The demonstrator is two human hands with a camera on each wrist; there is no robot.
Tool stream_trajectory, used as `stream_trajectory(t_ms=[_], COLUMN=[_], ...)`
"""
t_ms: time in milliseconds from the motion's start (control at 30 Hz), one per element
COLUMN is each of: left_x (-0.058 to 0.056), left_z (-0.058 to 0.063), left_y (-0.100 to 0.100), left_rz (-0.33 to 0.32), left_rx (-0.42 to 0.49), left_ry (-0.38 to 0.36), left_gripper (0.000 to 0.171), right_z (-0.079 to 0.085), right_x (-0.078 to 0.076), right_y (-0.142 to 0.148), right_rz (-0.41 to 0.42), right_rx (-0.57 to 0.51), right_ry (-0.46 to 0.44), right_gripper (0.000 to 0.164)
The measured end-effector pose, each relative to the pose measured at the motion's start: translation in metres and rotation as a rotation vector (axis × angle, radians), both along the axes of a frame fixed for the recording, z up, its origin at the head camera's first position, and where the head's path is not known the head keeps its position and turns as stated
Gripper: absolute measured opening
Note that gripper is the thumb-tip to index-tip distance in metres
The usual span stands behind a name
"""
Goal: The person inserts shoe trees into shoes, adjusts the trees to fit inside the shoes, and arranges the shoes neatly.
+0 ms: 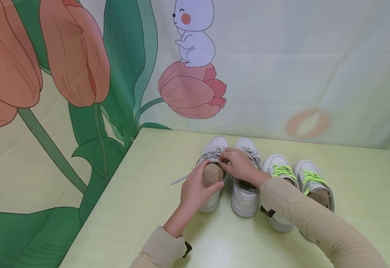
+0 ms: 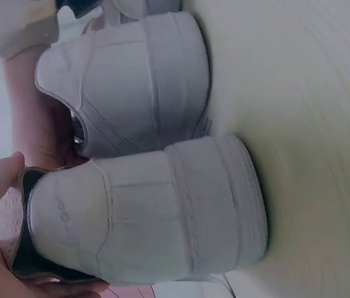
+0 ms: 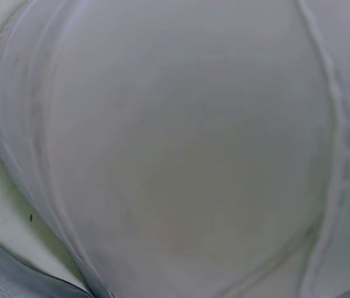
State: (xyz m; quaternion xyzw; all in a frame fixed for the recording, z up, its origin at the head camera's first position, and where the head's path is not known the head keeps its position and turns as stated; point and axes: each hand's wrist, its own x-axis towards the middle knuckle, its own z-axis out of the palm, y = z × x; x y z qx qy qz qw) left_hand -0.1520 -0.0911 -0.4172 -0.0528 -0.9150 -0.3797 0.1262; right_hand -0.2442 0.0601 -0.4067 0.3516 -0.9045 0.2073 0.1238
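A white shoe with grey laces [image 1: 210,204] stands leftmost on the table, a tan insert [image 1: 212,175] showing in its opening. Around that opening lies my left hand [image 1: 195,186], fingers on one side and thumb on the other. The left wrist view shows this shoe's heel [image 2: 137,217] beside the curved hand. My right hand [image 1: 238,162] pinches at the grey shoelace [image 1: 215,152] near the top of the tongue; its fingertips partly hide the lace. Just right stands the matching white shoe [image 1: 245,204], under the right wrist. The right wrist view shows only a close white shoe side [image 3: 193,136].
Two white shoes with neon-green laces [image 1: 283,170] [image 1: 312,176] stand further right, partly behind the right sleeve [image 1: 302,208]. A loose lace end [image 1: 178,181] trails left on the pale table [image 1: 141,208]. A printed cloth backdrop [image 1: 265,74] rises behind the table's far edge.
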Motion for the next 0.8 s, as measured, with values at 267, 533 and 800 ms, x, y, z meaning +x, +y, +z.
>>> stream_trajectory(t_ms=[267, 533, 800], left_x=[-0.008, -0.018, -0.020], left_z=[0.000, -0.004, -0.007], left_y=[-0.004, -0.009, -0.011], left_rz=[-0.068, -0.107, -0.086], left_rx=[0.003, -0.035, -0.128], left_ry=[-0.015, -0.014, 0.015], left_gripper=[0.068, 0.069, 0.068], right_z=[0.000, 0.001, 0.002], right_x=[-0.002, -0.002, -0.001], right_y=[0.000, 0.001, 0.001], right_rz=[0.006, 0.010, 0.013], right_rx=[-0.007, -0.011, -0.009], right_ry=[-0.004, -0.007, -0.012], right_gripper=[0.007, 0.008, 0.008])
